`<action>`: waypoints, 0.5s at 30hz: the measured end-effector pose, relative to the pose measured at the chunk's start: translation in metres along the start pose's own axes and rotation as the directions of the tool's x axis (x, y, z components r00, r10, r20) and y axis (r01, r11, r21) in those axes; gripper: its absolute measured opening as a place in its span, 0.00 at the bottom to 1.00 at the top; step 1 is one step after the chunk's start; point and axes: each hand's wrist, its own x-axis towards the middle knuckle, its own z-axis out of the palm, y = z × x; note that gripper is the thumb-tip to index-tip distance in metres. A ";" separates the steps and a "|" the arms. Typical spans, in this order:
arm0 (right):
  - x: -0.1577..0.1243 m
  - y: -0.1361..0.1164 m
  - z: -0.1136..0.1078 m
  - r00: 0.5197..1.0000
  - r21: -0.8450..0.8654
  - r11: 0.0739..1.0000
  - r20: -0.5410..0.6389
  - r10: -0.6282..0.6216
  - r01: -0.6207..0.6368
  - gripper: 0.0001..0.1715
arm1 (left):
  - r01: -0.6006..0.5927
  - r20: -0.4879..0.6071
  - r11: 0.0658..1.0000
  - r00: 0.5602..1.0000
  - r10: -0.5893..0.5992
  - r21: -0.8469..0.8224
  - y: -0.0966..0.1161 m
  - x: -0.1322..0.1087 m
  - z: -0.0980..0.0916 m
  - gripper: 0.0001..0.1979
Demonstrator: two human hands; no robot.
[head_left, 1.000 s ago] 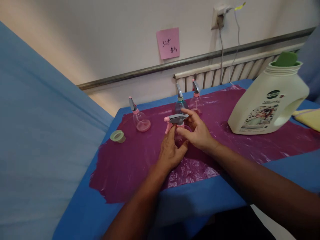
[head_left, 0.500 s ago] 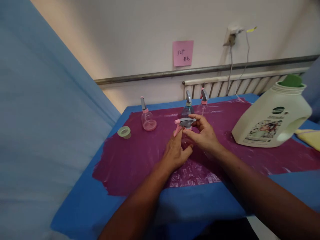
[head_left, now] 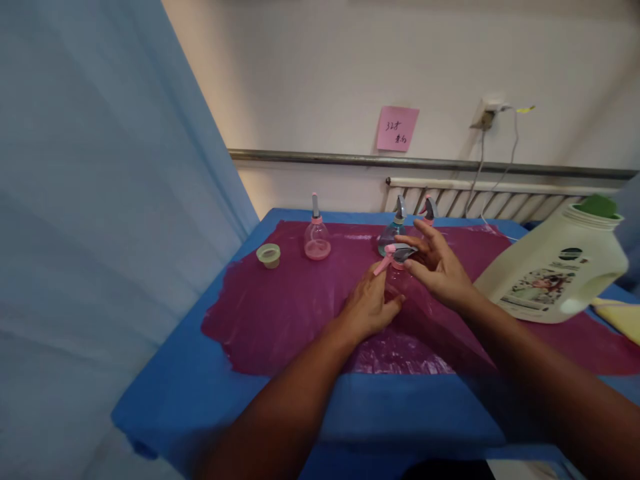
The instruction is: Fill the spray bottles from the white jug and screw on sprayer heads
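A clear spray bottle with a pink and grey trigger head stands upright in front of me, its lower part partly hidden by my hands. My left hand is wrapped round the bottle's body, thumb towards the near side. On the right of the trigger head, my right hand has its fingers spread, with the thumb close to the collar; whether it still touches I cannot tell. Just behind are a blue-tinted spray bottle and another pink-and-grey spray head, its bottle mostly covered by my right hand.
A spray bottle with pink liquid and a small greenish cup stand to the left on purple plastic sheeting. At right are a large pale jug and yellow cloth. A blue curtain hangs left.
My right hand's fingers have loosened from the spray head and spread apart. My left hand stays round the bottle. The camera view has turned, so the scene sits further right and more level.
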 end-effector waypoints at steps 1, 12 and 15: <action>0.004 -0.002 -0.003 0.999 -0.008 1.000 0.027 0.023 -0.022 0.58 | 0.001 -0.003 1.000 1.000 -0.001 0.000 0.000 0.000 0.000 0.46; 0.041 -0.039 -0.024 0.934 -0.356 0.934 0.346 0.093 0.039 0.26 | 0.020 -0.004 1.000 1.000 -0.020 -0.005 0.000 -0.002 0.000 0.48; 0.059 -0.049 -0.020 0.924 -0.417 0.907 0.365 0.114 0.053 0.23 | 0.078 -0.067 0.997 0.995 -0.077 0.003 0.001 0.000 -0.001 0.49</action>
